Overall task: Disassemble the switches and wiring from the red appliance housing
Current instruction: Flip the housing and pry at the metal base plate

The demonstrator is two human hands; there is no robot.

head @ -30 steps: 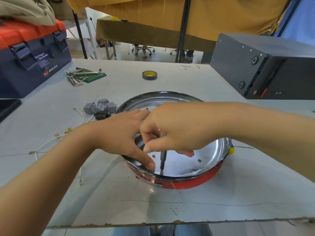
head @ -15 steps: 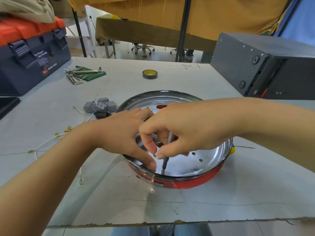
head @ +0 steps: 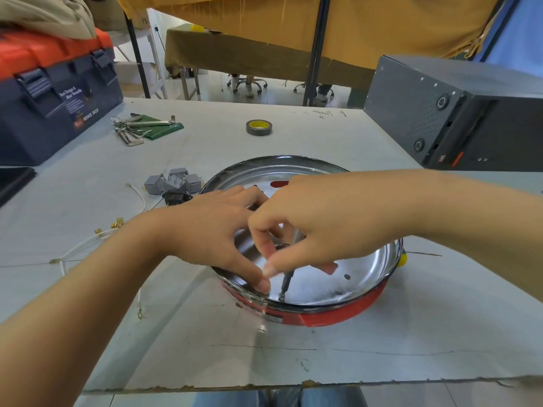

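Note:
The red appliance housing (head: 329, 317) lies on the table with its shiny metal pan (head: 367, 277) facing up. My left hand (head: 205, 233) rests on the pan's near-left rim, thumb pressing the edge. My right hand (head: 332, 221) pinches a thin screwdriver (head: 285, 284) between thumb and fingers; its tip stands on a screw near the pan's front rim. Grey switches (head: 173, 183) and a black one lie left of the housing, with white wires (head: 88, 245) carrying brass terminals.
A blue and orange toolbox (head: 55, 92) stands at the far left, hex keys on a green pouch (head: 147, 127) beside it. A tape roll (head: 258, 127) sits at the back centre. A black computer case (head: 458, 113) fills the right. The table's chipped front edge (head: 293, 383) is close.
My right hand has shifted its fingers around the screwdriver shaft, which tilted slightly while its tip stayed on the screw. My left hand has stayed on the rim.

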